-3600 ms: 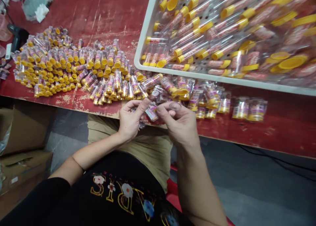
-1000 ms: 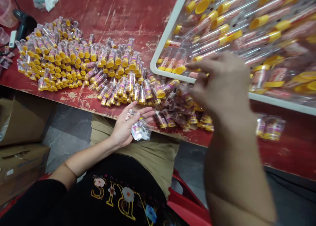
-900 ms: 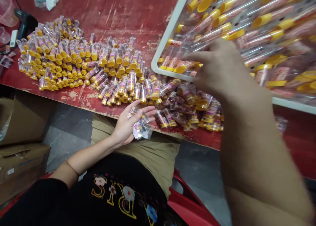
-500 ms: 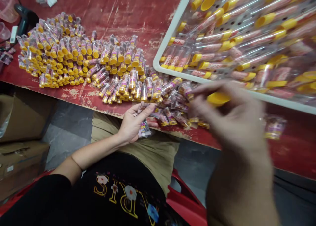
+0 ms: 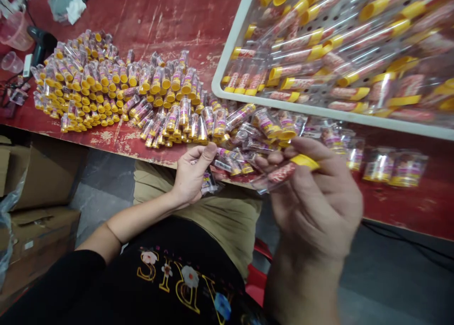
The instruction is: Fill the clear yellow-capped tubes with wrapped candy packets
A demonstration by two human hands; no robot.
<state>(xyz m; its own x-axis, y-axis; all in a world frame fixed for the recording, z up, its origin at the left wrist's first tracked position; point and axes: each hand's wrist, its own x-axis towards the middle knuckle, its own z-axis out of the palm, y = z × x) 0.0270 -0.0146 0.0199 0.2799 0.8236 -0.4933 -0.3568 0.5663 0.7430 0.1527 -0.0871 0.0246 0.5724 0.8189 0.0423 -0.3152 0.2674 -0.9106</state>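
Note:
Between the fingers of my right hand [image 5: 315, 188] is a clear tube [image 5: 282, 172] with a yellow cap and red-and-white contents, its clear end tilted down to the left. My left hand [image 5: 193, 173] is closed at the table's front edge, thumb pressed over clear printed wrappers [image 5: 210, 182] that stick out below its fingers. Wrapped tubes with purple labels and yellow ends [image 5: 236, 160] lie just beyond my left hand.
A white tray [image 5: 222, 62] at the upper right holds many yellow-capped tubes. A large pile of wrapped tubes [image 5: 95, 86] covers the left of the red table [image 5: 142, 20]. A dark hair dryer [image 5: 41, 41] and cardboard boxes [image 5: 49, 173] are at the left.
My right hand has moved down and left from the tray's edge, and the yellow-capped tube in it now shows clearly. My left hand stays nearly in place. The view has shifted slightly.

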